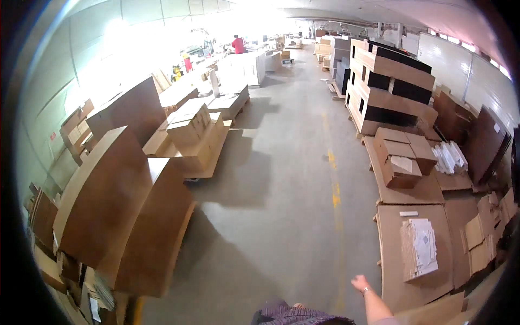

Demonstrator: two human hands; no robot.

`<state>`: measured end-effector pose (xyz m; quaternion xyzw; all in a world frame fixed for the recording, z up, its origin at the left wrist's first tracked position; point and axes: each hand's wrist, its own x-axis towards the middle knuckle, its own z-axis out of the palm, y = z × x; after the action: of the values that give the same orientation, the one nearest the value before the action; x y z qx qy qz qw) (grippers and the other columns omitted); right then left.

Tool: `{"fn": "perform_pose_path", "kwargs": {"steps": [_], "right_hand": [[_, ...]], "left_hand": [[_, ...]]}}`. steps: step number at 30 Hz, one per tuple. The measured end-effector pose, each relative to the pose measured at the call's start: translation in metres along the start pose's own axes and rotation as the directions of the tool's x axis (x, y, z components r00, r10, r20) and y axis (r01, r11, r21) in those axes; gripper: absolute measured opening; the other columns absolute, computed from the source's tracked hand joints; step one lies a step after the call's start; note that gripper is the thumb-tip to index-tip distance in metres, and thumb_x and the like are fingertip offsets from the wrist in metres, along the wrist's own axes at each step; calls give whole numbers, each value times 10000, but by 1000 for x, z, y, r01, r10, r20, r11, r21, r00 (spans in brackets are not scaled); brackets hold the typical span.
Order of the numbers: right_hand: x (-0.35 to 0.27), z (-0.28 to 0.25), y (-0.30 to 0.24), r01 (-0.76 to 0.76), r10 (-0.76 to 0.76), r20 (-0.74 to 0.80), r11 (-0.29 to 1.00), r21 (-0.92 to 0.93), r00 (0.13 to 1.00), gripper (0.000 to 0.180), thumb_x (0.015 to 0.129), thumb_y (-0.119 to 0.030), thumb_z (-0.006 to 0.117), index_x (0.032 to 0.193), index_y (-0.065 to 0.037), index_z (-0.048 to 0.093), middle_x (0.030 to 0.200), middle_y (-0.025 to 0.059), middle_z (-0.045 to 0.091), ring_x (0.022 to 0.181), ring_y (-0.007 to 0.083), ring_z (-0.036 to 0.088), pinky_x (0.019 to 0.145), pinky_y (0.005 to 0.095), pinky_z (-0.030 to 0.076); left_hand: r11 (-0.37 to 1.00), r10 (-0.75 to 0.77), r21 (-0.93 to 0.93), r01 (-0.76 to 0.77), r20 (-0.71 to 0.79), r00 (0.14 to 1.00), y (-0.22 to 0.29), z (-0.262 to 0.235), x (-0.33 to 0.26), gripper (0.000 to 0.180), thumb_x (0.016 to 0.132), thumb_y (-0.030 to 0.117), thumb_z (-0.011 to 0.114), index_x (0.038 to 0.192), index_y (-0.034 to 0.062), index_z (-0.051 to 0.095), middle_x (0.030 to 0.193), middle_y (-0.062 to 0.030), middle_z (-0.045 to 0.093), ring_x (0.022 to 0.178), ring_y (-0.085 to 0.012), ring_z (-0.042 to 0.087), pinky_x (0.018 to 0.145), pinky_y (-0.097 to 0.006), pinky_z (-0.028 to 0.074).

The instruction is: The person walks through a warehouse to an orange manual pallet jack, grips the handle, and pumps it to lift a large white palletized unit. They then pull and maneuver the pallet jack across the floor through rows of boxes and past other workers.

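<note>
My right hand (pixel 359 283) hangs at the lower right over the grey floor, beside the edge of a cardboard-topped pallet (pixel 387 246). Its fingers look curled closed, and nothing shows in them. A band circles the wrist. On that pallet lies a stack of white printed sheets or packets (pixel 420 249), with a small white block (pixel 409 213) just beyond it. Purple patterned clothing (pixel 298 315) on my body shows at the bottom edge. My left hand is not in view.
Large brown panels (pixel 116 200) stand at left, before cardboard boxes (pixel 189 132) on a pallet. On the right are cartons (pixel 403 154) and a tall stack of wood-and-black packs (pixel 392 86). A faded yellow line (pixel 335 189) marks the aisle floor. A person in red (pixel 238 45) is far off.
</note>
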<state>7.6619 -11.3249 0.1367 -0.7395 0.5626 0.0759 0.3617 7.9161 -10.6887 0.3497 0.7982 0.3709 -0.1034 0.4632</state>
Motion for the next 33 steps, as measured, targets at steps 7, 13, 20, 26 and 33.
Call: {"fn": "perform_pose_path", "kwargs": {"steps": [7, 13, 20, 26, 33], "right_hand": [[182, -72, -332, 433, -429, 97, 901, -32, 898, 283, 822, -236, 591, 1018, -65, 702, 1026, 155, 707, 966, 341, 667, 839, 426, 535], [301, -59, -375, 532, -306, 555, 789, -307, 774, 387, 844, -329, 564, 1118, -80, 678, 1113, 171, 684, 1064, 356, 633, 912, 452, 508], [401, -126, -336, 97, -46, 400, 989, -108, 916, 375, 842, -365, 593, 1012, -52, 712, 1010, 135, 718, 968, 309, 673, 867, 418, 531], [572, -127, -161, -536, 198, 587, 692, 483, 785, 180, 881, -161, 578, 910, -36, 706, 768, 118, 699, 669, 210, 675, 559, 346, 531], [748, -264, -274, 506, -6, 624, 592, -628, 782, 185, 856, -191, 581, 900, -84, 726, 809, 129, 715, 737, 274, 700, 607, 388, 553]], "left_hand": [[998, -65, -20, 66, 44, 997, 120, 189, 32, 185, 743, 8, 660, 858, 3, 515, 655, -89, 552, 530, -245, 576, 454, -409, 460], [994, -104, -22, 106, 70, 992, 257, 339, 52, 182, 743, 6, 658, 855, 3, 514, 653, -89, 550, 528, -245, 576, 453, -410, 460], [998, -50, 43, 47, 70, 996, 420, 476, 83, 180, 743, 4, 656, 851, 2, 513, 651, -89, 548, 527, -246, 576, 452, -411, 459], [996, 36, 78, -54, 217, 976, 575, 687, 99, 177, 742, 2, 654, 848, 2, 511, 649, -89, 547, 525, -247, 576, 451, -412, 459], [987, 124, 77, -141, 187, 974, 741, 871, 81, 174, 742, 0, 651, 844, 2, 510, 647, -89, 545, 524, -247, 576, 450, -412, 459]]}}
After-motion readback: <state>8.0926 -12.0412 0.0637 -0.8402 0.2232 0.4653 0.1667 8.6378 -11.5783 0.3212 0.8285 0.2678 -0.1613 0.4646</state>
